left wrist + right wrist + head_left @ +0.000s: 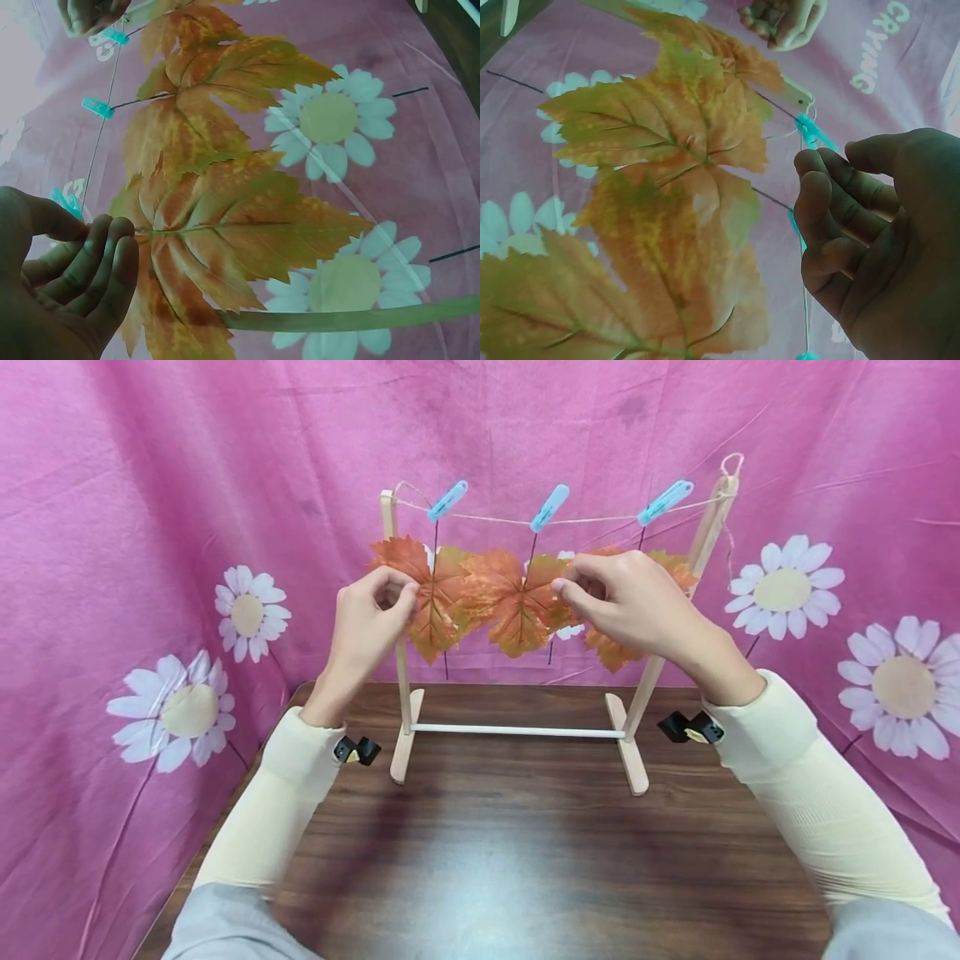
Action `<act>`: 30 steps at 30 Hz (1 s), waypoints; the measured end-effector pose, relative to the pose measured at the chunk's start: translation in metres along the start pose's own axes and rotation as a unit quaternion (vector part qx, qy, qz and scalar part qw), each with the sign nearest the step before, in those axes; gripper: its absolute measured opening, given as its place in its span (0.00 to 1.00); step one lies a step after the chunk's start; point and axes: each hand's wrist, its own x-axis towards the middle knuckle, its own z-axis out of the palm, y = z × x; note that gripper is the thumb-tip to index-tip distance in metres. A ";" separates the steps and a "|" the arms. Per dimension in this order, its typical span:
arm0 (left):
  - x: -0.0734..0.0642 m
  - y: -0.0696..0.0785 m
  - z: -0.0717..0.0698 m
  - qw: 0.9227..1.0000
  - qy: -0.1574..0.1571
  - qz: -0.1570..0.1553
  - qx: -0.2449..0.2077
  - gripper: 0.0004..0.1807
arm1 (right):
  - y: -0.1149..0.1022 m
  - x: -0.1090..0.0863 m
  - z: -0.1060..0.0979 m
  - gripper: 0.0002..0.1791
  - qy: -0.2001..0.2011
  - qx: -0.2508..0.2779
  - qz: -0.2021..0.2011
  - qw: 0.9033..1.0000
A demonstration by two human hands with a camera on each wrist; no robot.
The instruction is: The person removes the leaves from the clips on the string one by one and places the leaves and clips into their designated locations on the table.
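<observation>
Three artificial maple-type leaves hang in a row from a thin cord (pixel 491 517), each by a dark, slender stem under a pale blue clip. The left leaf (pixel 433 602) is rusty orange, its lobes pointed and its edges toothed; the left wrist view shows broad green and yellow patches towards the tips, and creased veins fanning out from the stem in a deeper red. The middle leaf (pixel 517 610) is a softer orange, mottled with gold and turning olive at the sides, and its edge meets the left leaf's in the head view. The right leaf (pixel 615 652) is partly hidden behind a hand; the parts that show are orange with yellowish green. All three have a thin, slightly wavy, fabric-like surface.

The left hand (pixel 375 614) is just in front of the left leaf's outer lobe, thumb and forefinger tips close together, with nothing seen between them. The right hand (pixel 626 597) is in front of the space between the middle and right leaves; its fingers curl loosely, with a narrow gap to the thumb, and hold nothing.

The cord runs between the two uprights of a pale wooden stand (pixel 405 693), joined low down by a white bar (pixel 517 730), on a brown wood-grain table (pixel 465 843). Behind hangs pink cloth (pixel 315 452) printed with white daisies.
</observation>
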 end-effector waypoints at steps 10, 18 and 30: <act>0.018 0.009 0.005 1.000 0.005 -0.028 -0.013 0.09 | -0.013 0.032 0.000 0.15 -0.003 0.020 -0.010 1.000; 0.033 0.013 0.008 0.999 0.007 -0.046 -0.010 0.08 | -0.019 0.064 0.003 0.15 -0.032 0.041 0.002 0.999; 0.056 0.027 0.015 0.995 0.035 -0.076 0.048 0.11 | -0.032 0.115 -0.001 0.14 -0.055 0.100 0.092 0.989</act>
